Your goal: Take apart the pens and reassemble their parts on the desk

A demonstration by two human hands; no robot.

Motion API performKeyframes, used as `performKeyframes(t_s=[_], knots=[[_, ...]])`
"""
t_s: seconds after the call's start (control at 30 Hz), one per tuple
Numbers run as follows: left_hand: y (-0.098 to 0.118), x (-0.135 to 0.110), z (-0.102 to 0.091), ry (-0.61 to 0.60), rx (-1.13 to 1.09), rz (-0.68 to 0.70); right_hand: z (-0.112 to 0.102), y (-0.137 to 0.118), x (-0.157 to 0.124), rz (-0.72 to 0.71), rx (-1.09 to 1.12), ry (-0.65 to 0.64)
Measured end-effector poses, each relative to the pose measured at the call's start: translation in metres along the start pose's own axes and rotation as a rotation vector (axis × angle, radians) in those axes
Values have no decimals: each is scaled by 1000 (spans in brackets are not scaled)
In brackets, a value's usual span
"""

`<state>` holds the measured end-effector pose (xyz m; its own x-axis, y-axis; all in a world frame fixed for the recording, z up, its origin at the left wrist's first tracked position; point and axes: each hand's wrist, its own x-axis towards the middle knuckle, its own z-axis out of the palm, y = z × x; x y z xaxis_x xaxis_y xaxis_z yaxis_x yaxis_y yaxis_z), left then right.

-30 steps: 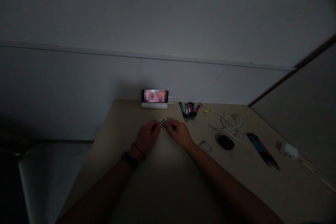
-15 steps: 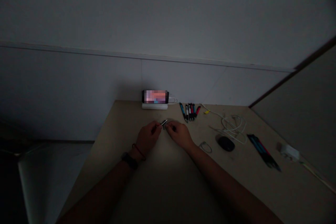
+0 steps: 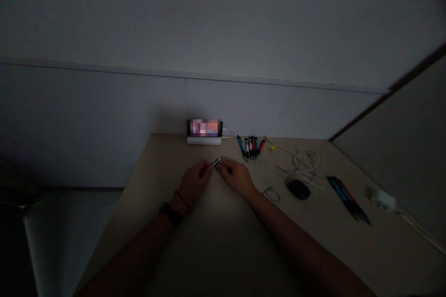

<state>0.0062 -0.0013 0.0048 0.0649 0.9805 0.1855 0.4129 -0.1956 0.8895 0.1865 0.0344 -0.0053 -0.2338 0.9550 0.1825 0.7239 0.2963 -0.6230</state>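
My left hand (image 3: 195, 181) pinches a slim dark pen (image 3: 216, 161) with a shiny silvery end, which points up and to the right. My right hand (image 3: 239, 179) is closed close beside it, thumb and forefinger pressed together by a small dark piece below the pen. What those right fingers hold is too small and dim to make out. Both hands are low over the middle of the table. Beyond my right hand, several pens (image 3: 251, 148) with blue, white, black and red barrels lie side by side.
A lit phone (image 3: 205, 127) leans on a white stand (image 3: 204, 141) by the wall. To the right are a white cable (image 3: 306, 162), a small loop of cord (image 3: 271, 194), a black mouse (image 3: 298, 189), a second bunch of pens (image 3: 348, 199) and a white power strip (image 3: 385, 199).
Both hands keep nearly the same pose around the pen. The whole view has shifted slightly, so everything appears a little further left.
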Motion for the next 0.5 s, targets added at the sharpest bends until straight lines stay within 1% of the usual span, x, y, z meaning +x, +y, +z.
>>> performKeyframes(t_s=[0.2, 0.5], knots=[[-4, 1, 1, 10, 4, 6, 0, 1, 0, -28, 7, 10], [-1, 0, 1, 8, 11, -1, -1, 0, -1, -28, 8, 15]])
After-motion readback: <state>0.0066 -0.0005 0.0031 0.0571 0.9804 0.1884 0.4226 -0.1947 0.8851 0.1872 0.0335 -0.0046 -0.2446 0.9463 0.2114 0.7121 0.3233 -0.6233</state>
